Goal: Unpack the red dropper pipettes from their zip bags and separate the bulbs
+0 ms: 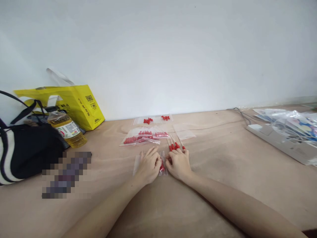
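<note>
- Central bag (162, 168), a small clear plastic bag with glossy red contents, lay on the pale wood-grained tabletop (158, 205) between two bare hands and served as the landmark
- Left hand (150, 165) rested at the left side of the central bag, palm down, fingers partly bent, thumb close to the index finger; whether they pinched the film could not be told
- Right hand (180, 162) rested at the right side of the central bag, fingers curled downward, fingertips largely hidden; its hold could not be told
- Thin pale rods with red bulb-shaped ends (173, 146) lay beyond and right of the central bag, red ends nearest the right hand
- Flat clear film (136, 164) showed left of the central bag, partly under the left hand
- Overlapping clear bags filled with red pieces (140, 137) lay beyond the central bag; farther back, two small clusters of red pieces (148, 121) lay on clear plastic, and a flat transparent bag (184, 132) lay to the right
- Yellow carrier bag (74, 105), labelled bottle of amber liquid (69, 130) and black fabric bag (27, 148) occupied the far left of the central bag
- Long off-white casing (279, 142) and plastic-wrapped printed packets (297, 120) occupied the far right
</note>
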### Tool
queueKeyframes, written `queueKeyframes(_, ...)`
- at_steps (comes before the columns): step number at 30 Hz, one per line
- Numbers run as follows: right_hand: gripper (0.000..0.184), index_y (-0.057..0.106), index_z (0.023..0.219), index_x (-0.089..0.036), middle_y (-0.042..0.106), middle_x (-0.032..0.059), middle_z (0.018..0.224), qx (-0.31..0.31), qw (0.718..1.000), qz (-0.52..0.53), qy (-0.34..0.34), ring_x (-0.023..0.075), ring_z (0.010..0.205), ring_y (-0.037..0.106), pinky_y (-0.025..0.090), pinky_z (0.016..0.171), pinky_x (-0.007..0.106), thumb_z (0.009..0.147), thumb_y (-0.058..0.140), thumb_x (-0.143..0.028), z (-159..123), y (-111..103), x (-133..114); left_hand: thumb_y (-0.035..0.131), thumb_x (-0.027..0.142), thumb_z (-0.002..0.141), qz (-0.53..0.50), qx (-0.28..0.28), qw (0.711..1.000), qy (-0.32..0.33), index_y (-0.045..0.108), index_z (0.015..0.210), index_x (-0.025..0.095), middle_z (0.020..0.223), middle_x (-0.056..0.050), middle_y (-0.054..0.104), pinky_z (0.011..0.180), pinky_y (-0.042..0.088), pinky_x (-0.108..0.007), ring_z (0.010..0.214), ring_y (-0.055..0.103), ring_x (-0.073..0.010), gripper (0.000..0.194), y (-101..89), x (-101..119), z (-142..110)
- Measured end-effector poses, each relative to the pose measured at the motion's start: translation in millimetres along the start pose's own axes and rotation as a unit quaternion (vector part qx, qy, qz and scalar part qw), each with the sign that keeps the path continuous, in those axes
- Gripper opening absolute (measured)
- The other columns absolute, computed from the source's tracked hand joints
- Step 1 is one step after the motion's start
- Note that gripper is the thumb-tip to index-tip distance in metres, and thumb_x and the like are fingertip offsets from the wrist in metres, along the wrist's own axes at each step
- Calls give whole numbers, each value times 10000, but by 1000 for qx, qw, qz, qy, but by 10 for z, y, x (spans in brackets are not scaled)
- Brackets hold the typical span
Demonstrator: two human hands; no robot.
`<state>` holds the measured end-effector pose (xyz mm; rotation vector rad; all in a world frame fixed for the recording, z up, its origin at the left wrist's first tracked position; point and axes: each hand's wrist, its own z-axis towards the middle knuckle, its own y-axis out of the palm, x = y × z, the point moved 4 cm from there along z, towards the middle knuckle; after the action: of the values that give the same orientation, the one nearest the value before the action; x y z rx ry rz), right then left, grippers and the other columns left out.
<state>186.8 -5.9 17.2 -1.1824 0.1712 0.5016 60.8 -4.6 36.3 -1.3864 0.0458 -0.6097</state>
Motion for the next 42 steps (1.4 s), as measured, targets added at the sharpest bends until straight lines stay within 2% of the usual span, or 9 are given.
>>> queueKeyframes(3,93,570,769,-192,599,0,737,6,1000,18,-10,155,783,467,187,757,328,711,556,-265,-4,-21,32,425,322,799,17,-12,997,75,502,1035,203,1325,-93,393,1000,95,-576,1255,265,-264,275,-36,-99,-123)
queueKeyframes(7,134,624,734,-227,582,-2,741,-43,996,35,-72,149,796,451,189,742,319,761,544,-332,7,-47,23,373,456,822,63,-59,990,107,276,1306,198,1384,-106,291,1014,67,-564,1283,201,-265,557,-43,-224,-274)
queueKeyframes(13,240,630,947,-331,571,9,822,-67,984,24,-165,154,810,434,194,740,339,800,481,-450,10,-135,-34,307,488,841,65,-102,989,85,206,1344,166,1390,-106,275,1028,164,-502,1285,201,-254,606,-16,-252,-287)
queueKeyframes(20,216,645,846,-249,602,26,929,-56,957,-17,-284,184,879,427,178,838,414,831,445,-328,-4,-112,-53,353,457,829,38,-90,991,89,236,1325,119,1361,-127,328,1029,202,-467,1260,257,-252,612,-25,-256,-281)
queueKeyframes(26,223,602,964,-209,629,19,1008,-95,933,67,-340,156,956,463,243,839,336,833,421,-208,-9,-86,-54,367,440,827,24,-87,991,95,218,1326,113,1362,-132,322,1034,206,-451,1257,267,-242,615,-22,-263,-281)
queueKeyframes(29,229,596,955,-188,588,25,1104,-116,928,72,-347,145,980,465,269,790,308,829,405,-175,-17,-85,-72,369,437,829,20,-88,991,99,206,1329,113,1364,-132,319,1040,189,-459,1260,261,-244,618,-5,-284,-277)
queueKeyframes(33,217,623,918,-223,580,22,1121,-85,942,17,-323,185,911,451,236,724,338,835,424,-241,-11,-91,-57,371,433,831,16,-90,991,99,176,1340,136,1369,-125,312,1042,177,-463,1264,258,-242,621,-13,-299,-277)
queueKeyframes(38,275,576,1077,-279,645,31,744,-73,961,17,-267,158,728,428,214,689,322,859,408,-272,26,-80,-38,396,390,826,-1,-102,991,90,134,1348,155,1377,-117,298,1031,212,-461,1253,283,-237,630,-75,-284,-286)
queueKeyframes(42,249,625,991,-260,591,22,628,-76,973,36,-214,148,691,430,220,695,311,853,426,-318,65,-67,-45,406,380,821,-12,-114,989,90,118,1350,151,1371,-118,311,1033,213,-462,1250,290,-237,644,-85,-272,-288)
